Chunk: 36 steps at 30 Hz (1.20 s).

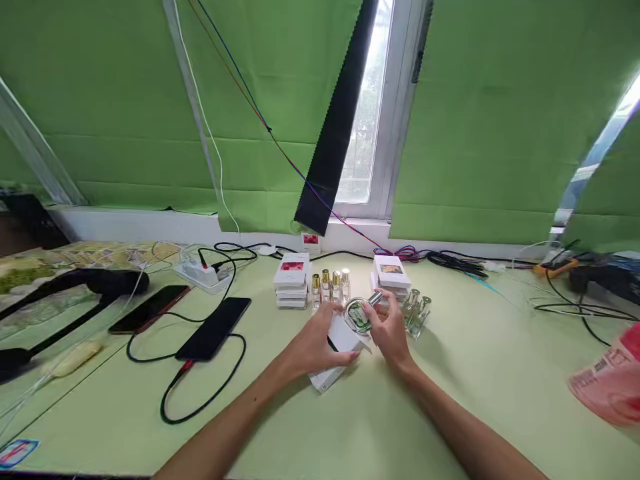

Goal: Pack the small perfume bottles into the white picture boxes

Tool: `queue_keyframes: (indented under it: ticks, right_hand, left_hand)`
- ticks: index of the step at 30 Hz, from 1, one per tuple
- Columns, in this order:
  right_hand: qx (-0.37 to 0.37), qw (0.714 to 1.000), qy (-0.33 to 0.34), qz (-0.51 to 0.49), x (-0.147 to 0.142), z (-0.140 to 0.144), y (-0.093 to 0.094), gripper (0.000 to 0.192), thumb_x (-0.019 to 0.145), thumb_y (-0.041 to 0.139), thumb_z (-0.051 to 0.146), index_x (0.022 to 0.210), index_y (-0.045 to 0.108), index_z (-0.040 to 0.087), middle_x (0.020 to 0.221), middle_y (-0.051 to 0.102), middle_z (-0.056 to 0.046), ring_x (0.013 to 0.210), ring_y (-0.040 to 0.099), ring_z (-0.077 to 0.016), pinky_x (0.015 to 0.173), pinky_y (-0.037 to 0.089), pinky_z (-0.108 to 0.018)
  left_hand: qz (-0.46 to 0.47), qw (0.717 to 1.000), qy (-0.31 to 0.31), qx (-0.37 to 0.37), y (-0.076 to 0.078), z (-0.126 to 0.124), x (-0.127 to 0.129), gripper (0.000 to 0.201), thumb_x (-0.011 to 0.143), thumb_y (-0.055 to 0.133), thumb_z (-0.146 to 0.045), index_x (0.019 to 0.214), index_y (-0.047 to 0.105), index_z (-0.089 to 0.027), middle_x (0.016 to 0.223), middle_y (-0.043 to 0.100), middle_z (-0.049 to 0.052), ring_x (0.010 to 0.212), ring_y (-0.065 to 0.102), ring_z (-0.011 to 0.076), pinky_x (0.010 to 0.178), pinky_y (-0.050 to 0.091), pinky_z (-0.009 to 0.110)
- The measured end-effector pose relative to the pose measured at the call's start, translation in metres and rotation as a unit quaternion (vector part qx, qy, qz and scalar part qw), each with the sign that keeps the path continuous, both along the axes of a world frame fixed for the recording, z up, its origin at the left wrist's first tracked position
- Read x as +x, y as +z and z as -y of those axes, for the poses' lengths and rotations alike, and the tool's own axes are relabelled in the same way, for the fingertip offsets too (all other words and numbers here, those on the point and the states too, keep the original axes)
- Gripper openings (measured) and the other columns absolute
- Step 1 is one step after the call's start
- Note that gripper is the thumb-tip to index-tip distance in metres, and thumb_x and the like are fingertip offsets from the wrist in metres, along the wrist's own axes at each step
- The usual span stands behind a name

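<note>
My left hand (313,343) is wrapped around a small white box (344,335) with an opened flap on its right end. In my right hand (391,331) is a clear glass perfume bottle (358,316) with a silver cap, held tilted by the cap end just above the box. Green shows through the bottle's glass. Behind my left hand stand several small gold-capped bottles (331,287). Several clear bottles with silvery tops (416,313) sit to the right of my right hand. Under my left hand, the lower end of a white carton (325,379) shows; I cannot tell whether it is a separate box.
White box stacks stand at left (292,270) and right (393,270) behind my hands. To the left lie two phones (214,329) with black cables, a power strip (203,275) and a black headband-like object (95,283). A pink packet (610,380) is at the right edge.
</note>
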State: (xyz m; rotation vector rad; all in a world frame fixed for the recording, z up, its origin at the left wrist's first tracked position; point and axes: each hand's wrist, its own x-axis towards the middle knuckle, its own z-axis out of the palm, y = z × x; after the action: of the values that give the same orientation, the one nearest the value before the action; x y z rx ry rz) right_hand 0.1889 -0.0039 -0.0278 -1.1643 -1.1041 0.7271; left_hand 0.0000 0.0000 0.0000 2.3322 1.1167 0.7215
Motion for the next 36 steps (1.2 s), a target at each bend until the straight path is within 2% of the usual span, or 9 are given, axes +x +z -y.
queue_keyframes:
  ticks: [13, 23, 27, 36]
  right_hand:
    - [-0.006, 1.0, 0.019, -0.021, 0.001, -0.004, -0.006, 0.056, 0.082, 0.072, 0.053, 0.124, 0.052, 0.021, 0.085, 0.076, -0.007, 0.072, 0.073, -0.0254, 0.059, 0.056, -0.032]
    - [-0.009, 0.999, 0.036, -0.027, -0.001, -0.004, -0.008, 0.058, 0.082, 0.072, 0.053, 0.125, 0.051, 0.02, 0.084, 0.075, -0.007, 0.07, 0.072, -0.0254, 0.043, 0.047, -0.025]
    - [-0.006, 0.998, 0.051, -0.025, -0.002, -0.003, -0.01, 0.054, 0.083, 0.072, 0.053, 0.122, 0.052, 0.021, 0.079, 0.075, -0.005, 0.065, 0.071, -0.0236, 0.044, 0.047, -0.025]
    - [-0.022, 0.997, 0.068, -0.02, -0.008, 0.001, -0.011, 0.055, 0.082, 0.073, 0.054, 0.122, 0.052, 0.022, 0.078, 0.076, -0.004, 0.067, 0.073, -0.0242, 0.048, 0.05, -0.025]
  left_hand:
    - [0.001, 1.0, 0.008, 0.01, -0.001, -0.002, 0.004, 0.075, 0.071, 0.08, -0.048, 0.131, 0.044, -0.021, 0.131, 0.059, 0.014, 0.12, 0.059, 0.0353, 0.102, 0.05, 0.048]
    - [0.014, 1.0, 0.011, 0.011, -0.002, -0.002, 0.003, 0.074, 0.071, 0.081, -0.046, 0.131, 0.044, -0.021, 0.129, 0.061, 0.014, 0.119, 0.06, 0.0348, 0.099, 0.051, 0.047]
    - [0.015, 1.0, 0.013, 0.015, -0.004, -0.002, 0.004, 0.075, 0.071, 0.08, -0.044, 0.132, 0.043, -0.021, 0.13, 0.06, 0.014, 0.121, 0.06, 0.0345, 0.101, 0.05, 0.047]
    - [0.018, 0.999, 0.005, 0.029, -0.007, -0.005, 0.005, 0.078, 0.072, 0.08, -0.042, 0.138, 0.044, -0.02, 0.14, 0.057, 0.016, 0.127, 0.058, 0.0358, 0.107, 0.049, 0.05]
